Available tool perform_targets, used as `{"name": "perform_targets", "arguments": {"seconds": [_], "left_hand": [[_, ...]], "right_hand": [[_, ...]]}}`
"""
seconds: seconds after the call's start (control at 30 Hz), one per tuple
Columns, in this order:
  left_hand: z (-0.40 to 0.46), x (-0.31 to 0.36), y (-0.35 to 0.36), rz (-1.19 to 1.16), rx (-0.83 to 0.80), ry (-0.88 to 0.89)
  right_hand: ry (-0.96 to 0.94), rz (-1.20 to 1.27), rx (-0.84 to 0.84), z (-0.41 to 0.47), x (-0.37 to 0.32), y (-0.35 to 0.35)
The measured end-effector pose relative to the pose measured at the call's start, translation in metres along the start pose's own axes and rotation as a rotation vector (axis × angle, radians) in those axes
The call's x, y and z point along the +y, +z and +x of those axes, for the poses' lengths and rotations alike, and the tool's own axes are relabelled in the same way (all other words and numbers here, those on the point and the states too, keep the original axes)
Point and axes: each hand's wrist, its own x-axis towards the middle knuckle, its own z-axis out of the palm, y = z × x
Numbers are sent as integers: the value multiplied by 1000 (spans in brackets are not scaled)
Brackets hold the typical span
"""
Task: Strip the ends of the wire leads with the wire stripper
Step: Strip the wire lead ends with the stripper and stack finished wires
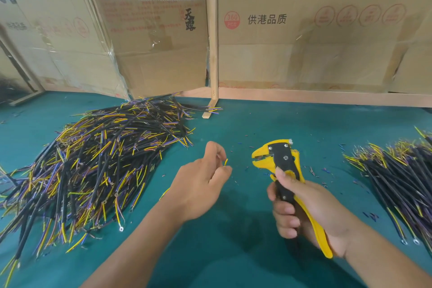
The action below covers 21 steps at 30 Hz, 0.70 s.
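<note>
Right hand point(311, 208) clasps yellow wire stripper point(284, 170); left hand point(198, 184) loosely pinches yellow sliver point(226, 162).

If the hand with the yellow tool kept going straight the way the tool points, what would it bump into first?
Probably the left hand. The wire stripper in the right hand points up and left, toward the left hand's fingertips and the small yellow bit there, though depth is hard to judge.

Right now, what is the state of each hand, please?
Left hand: fingers pinch a short yellow bit; no cable in it.
Right hand: grips the wire stripper by its handles.
</note>
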Motion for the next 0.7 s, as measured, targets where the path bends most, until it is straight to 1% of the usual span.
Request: {"name": "perform_targets", "arguments": {"seconds": [0.13, 0.27, 0.33, 0.5, 0.6, 0.7], "left_hand": [[2, -4, 1, -47, -44, 7], [7, -8, 4, -23, 22, 8], [8, -9, 4, -4, 19, 22], [9, -15, 1, 65, 6, 112], [11, -21, 2, 115, 89, 92], [11, -16, 8, 70, 223, -47]], "right_hand": [[16, 40, -21, 20, 7, -18], [52, 86, -83, 28, 11, -30], [65, 112, -96, 29, 12, -33], [92, 170, -64, 26, 7, -30], [72, 208, -62, 23, 5, -29], [68, 243, -60, 17, 1, -26]]}}
